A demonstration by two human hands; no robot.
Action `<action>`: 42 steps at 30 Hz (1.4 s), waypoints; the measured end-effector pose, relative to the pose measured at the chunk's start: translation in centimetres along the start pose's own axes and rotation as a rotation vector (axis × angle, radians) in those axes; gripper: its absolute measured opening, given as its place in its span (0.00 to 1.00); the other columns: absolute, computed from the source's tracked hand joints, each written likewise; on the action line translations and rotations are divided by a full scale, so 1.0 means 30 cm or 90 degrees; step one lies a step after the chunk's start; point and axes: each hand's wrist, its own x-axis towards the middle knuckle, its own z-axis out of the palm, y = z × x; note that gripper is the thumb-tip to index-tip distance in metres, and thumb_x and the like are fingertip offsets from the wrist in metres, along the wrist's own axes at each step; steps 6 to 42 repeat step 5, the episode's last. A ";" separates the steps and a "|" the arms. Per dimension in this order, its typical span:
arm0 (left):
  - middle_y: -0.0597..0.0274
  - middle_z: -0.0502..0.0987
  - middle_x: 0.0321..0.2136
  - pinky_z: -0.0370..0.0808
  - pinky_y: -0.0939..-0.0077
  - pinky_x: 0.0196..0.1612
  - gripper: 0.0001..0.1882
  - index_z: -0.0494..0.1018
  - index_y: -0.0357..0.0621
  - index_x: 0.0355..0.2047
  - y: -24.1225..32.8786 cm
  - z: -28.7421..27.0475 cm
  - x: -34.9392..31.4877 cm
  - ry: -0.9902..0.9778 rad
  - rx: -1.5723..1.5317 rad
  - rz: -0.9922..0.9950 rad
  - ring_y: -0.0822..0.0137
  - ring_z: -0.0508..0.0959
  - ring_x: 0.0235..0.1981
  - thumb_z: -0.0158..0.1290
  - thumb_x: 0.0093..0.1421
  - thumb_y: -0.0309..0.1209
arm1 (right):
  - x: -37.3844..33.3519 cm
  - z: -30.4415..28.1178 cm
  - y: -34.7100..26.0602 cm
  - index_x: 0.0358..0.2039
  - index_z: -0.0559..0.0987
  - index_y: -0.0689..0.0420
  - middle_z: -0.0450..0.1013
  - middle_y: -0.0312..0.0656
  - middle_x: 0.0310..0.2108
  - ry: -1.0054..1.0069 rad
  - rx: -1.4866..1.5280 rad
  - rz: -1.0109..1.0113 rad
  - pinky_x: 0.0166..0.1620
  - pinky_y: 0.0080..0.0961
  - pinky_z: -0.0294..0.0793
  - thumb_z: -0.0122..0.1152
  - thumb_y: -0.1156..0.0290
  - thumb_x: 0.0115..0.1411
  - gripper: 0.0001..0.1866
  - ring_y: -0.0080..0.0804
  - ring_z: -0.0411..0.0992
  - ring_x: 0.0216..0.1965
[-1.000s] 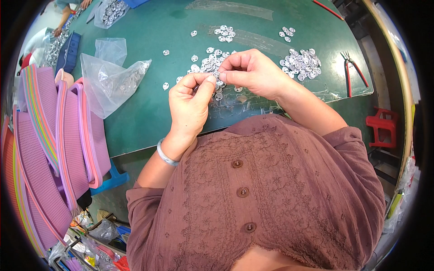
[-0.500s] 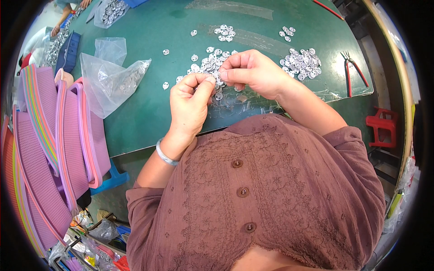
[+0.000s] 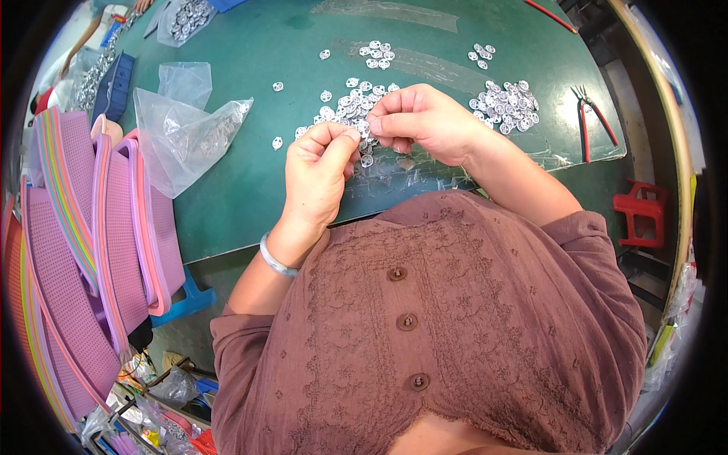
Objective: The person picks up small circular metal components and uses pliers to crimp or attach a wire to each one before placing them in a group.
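My left hand (image 3: 318, 168) and right hand (image 3: 425, 121) pinch one small silver disc (image 3: 361, 133) between fingertips, above the loose pile (image 3: 350, 108) at twelve o'clock on the green surface (image 3: 250, 189); a slack pinch risks dropping it among identical pieces.

two hands (image 3: 318, 163), one pliers (image 3: 588, 121), two clear bags (image 3: 189, 133), many small silver discs (image 3: 508, 102).

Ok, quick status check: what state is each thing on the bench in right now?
Left hand: fingertips pinched on a small silver piece.
Right hand: fingertips pinched at the same spot, touching the left.
Silver pieces: loose, in heaps and scattered on the green table.
Clear plastic bag: crumpled, lying open.
Pliers: lying flat, untouched, handles spread.
Pink baskets: stacked on edge beside the table.
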 end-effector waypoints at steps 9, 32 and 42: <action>0.70 0.69 0.16 0.58 0.91 0.18 0.05 0.71 0.40 0.23 0.002 -0.001 -0.002 -0.003 -0.006 -0.003 0.83 0.63 0.15 0.50 0.53 0.28 | 0.002 -0.002 0.001 0.24 0.74 0.60 0.67 0.31 0.18 -0.011 0.000 -0.002 0.23 0.12 0.60 0.55 0.70 0.51 0.06 0.16 0.62 0.20; 0.70 0.69 0.16 0.58 0.91 0.18 0.05 0.71 0.40 0.23 0.002 -0.001 -0.002 -0.003 -0.006 -0.003 0.83 0.63 0.15 0.50 0.53 0.28 | 0.002 -0.002 0.001 0.24 0.74 0.60 0.67 0.31 0.18 -0.011 0.000 -0.002 0.23 0.12 0.60 0.55 0.70 0.51 0.06 0.16 0.62 0.20; 0.70 0.69 0.16 0.58 0.91 0.18 0.05 0.71 0.40 0.23 0.002 -0.001 -0.002 -0.003 -0.006 -0.003 0.83 0.63 0.15 0.50 0.53 0.28 | 0.002 -0.002 0.001 0.24 0.74 0.60 0.67 0.31 0.18 -0.011 0.000 -0.002 0.23 0.12 0.60 0.55 0.70 0.51 0.06 0.16 0.62 0.20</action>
